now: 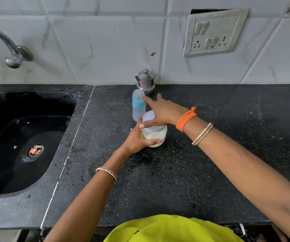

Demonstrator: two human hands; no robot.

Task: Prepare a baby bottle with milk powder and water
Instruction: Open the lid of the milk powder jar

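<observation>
A clear jar of white milk powder with a white lid stands on the black counter. My left hand wraps around the jar's side. My right hand lies across the lid, thumb on its near rim, fingers spread toward the back. Just behind the jar stands a baby bottle with a blue collar and a clear cap, upright and closed. A small steel pot with lid, spout and handle stands against the wall behind the bottle.
A black sink fills the left, with a steel tap above and a small wrapper at its drain. A switch and socket plate hangs on the tiled wall. The speckled counter stretches right.
</observation>
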